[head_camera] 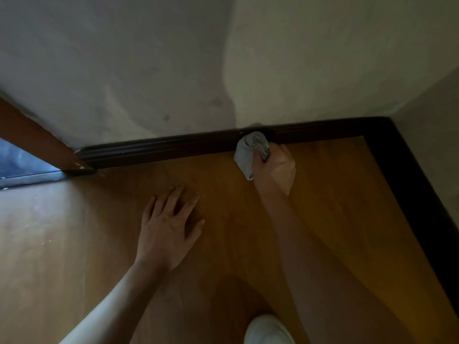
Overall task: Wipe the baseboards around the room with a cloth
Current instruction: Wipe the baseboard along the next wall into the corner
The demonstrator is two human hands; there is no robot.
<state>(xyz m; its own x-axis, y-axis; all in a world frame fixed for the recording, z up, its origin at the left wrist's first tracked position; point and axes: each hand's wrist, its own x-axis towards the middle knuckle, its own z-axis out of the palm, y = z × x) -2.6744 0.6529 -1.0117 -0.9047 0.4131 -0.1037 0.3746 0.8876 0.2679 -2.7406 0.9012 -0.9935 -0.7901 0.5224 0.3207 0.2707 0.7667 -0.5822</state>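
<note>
The pale wall (124, 58) fills the upper half of the frame and the wood floor (74, 232) the lower half. Between them a dark baseboard (161, 145) runs from the door edge (37, 140) at middle left to the corner at upper right. There a second baseboard run (409, 182) turns down the right side.

The left hand (169, 229), at centre frame, lies flat on the floor with fingers spread and holds nothing; it appears to serve as a prop. The right hand (273, 167), right of centre, has its fingers curled round a bunched grey cloth (248, 155) and presses the wad against the baseboard's face.

Judgement: wiping of the far run is in hand. Direction of travel cannot be told. If rightward, the next move calls for sliding the cloth into the corner under firm pressure, then turning onto the right-hand run.
</note>
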